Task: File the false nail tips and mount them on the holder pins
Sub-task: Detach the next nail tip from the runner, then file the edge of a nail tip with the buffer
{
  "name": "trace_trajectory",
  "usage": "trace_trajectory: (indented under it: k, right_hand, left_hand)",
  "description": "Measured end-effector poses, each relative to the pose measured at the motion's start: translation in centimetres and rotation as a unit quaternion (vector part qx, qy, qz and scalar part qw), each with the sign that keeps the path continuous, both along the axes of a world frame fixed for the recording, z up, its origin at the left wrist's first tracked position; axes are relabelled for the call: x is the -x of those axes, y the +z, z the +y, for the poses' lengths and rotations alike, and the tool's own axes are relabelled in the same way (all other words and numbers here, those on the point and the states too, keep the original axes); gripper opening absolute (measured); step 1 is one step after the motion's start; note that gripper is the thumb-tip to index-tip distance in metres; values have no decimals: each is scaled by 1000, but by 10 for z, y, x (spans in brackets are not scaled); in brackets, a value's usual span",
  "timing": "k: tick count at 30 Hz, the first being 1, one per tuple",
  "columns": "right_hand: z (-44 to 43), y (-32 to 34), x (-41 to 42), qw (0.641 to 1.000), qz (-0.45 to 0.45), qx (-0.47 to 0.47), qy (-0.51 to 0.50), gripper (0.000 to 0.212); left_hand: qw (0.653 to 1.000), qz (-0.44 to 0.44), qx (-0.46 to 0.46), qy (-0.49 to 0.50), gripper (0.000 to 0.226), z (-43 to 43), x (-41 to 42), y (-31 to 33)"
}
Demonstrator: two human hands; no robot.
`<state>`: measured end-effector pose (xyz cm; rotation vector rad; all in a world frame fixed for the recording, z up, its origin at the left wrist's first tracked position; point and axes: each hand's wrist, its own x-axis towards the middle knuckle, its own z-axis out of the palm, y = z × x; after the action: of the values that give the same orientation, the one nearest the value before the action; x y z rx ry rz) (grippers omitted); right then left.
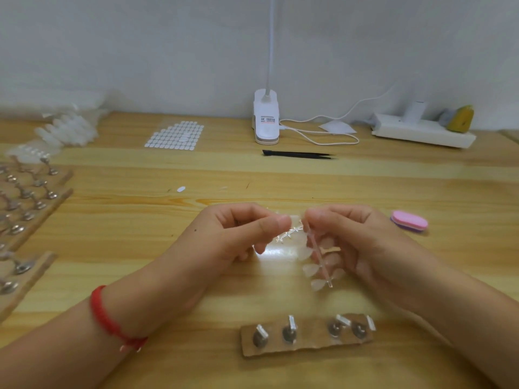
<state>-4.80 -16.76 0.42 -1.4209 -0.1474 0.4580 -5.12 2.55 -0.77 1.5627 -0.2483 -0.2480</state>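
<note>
Both hands hold a clear plastic strip of false nail tips (314, 265) above the middle of the wooden table. My left hand (238, 234) pinches its upper end between thumb and fingers. My right hand (345, 237) pinches the strip's stem, from which several clear tips branch downward. Below the hands lies a brown holder strip (306, 346) with several metal pins, each topped by a small white pad. A pink and purple nail file block (410, 220) rests on the table to the right of my right hand.
More pin holder strips (31, 203) line the left edge. Bags of nail tips (66, 130) and a sheet of adhesive dots (175, 135) lie at the back left. A white clip lamp (266, 119), black tweezers (297, 154) and a power strip (421, 133) stand behind.
</note>
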Motion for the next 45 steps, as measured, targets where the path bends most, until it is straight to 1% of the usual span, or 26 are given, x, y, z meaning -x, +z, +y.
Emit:
trace_trajectory:
  k: [2, 4, 6, 8, 9, 10, 11, 12, 13, 14, 15, 17, 18, 20, 22, 23, 24, 25, 26, 27, 28, 29, 32, 34, 40, 45]
  right_hand:
    - [-2, 1, 0, 994, -72, 67, -49, 21]
    - [-7, 1, -2, 983, -133, 94, -86, 21]
    - [-10, 0, -2, 960, -199, 175, -92, 18]
    - [-12, -5, 0, 895, -298, 323, -68, 19]
    - [-12, -6, 0, 860, -335, 381, -52, 25]
    - [-11, -4, 0, 838, -354, 413, -44, 34]
    - [-14, 0, -2, 833, -353, 423, -43, 43]
    - [-22, 5, -7, 841, -338, 419, -52, 48]
    - [-35, 10, -13, 843, -324, 425, -57, 45]
    - [-52, 16, -21, 832, -317, 452, -55, 40]
    - [-71, 21, -27, 804, -309, 506, -45, 40]
    - [-103, 20, -33, 724, -281, 630, -10, 54]
    - [-112, 15, -34, 699, -268, 662, -10, 57]
    - [-122, 1, -32, 689, -283, 667, -30, 43]
    - [-123, -8, -30, 703, -324, 630, -68, 23]
    - [-119, -7, -28, 721, -336, 598, -97, 17]
    - [-110, -2, -25, 771, -321, 536, -124, 14]
    - [-98, 4, -21, 845, -285, 432, -139, 23]
    - [-86, 7, -18, 913, -235, 305, -137, 41]
    - [-75, 5, -16, 952, -190, 201, -130, 57]
    - [-61, 3, -15, 972, -153, 137, -114, 65]
    - [-47, 2, -12, 984, -123, 90, -95, 63]
    - [-11, -3, -7, 996, -48, -33, -62, 39]
    - [2, -9, -6, 995, -15, -80, -58, 38]
    - [7, -18, -4, 994, 6, -101, -33, 32]
    - [10, -18, -4, 993, 10, -108, -48, 33]
  left_hand:
    - [999, -26, -29, 36, 21, -3, 2, -2]
    - [993, -70, -56, 71, 21, -6, 4, -4]
    - [987, -106, -62, 105, 20, -6, 5, -4]
    - [982, -126, -49, 129, 20, -4, 5, -3]
    - [981, -131, -44, 134, 20, -4, 5, -3]
    - [981, -133, -42, 133, 20, -4, 5, -3]
    - [982, -134, -43, 128, 20, -4, 5, -4]
    - [983, -134, -44, 121, 20, -5, 5, -5]
    - [983, -133, -47, 115, 19, -5, 5, -6]
    - [984, -132, -49, 111, 19, -5, 5, -6]
    - [984, -130, -49, 109, 19, -5, 6, -7]
    - [985, -125, -51, 110, 20, -5, 6, -7]
    - [985, -121, -51, 110, 20, -5, 6, -7]
    - [988, -106, -44, 106, 20, -5, 5, -6]
    - [990, -92, -31, 101, 24, -4, 4, -6]
    - [991, -86, -26, 101, 24, -4, 3, -6]
    - [991, -81, -22, 103, 21, -3, 3, -6]
    - [991, -79, -18, 104, 20, -3, 3, -6]
    - [992, -78, -13, 103, 18, -3, 2, -6]
    - [992, -77, -8, 102, 18, -3, 2, -6]
    - [992, -77, -5, 100, 18, -3, 2, -6]
    - [992, -77, -2, 97, 17, -3, 2, -6]
    - [993, -72, 18, 94, 16, -3, 3, -5]
    - [992, -72, 47, 97, 16, -3, 4, -4]
    - [991, -72, 48, 107, 15, -1, -1, -4]
    - [992, -88, 31, 87, 12, -2, -4, -7]
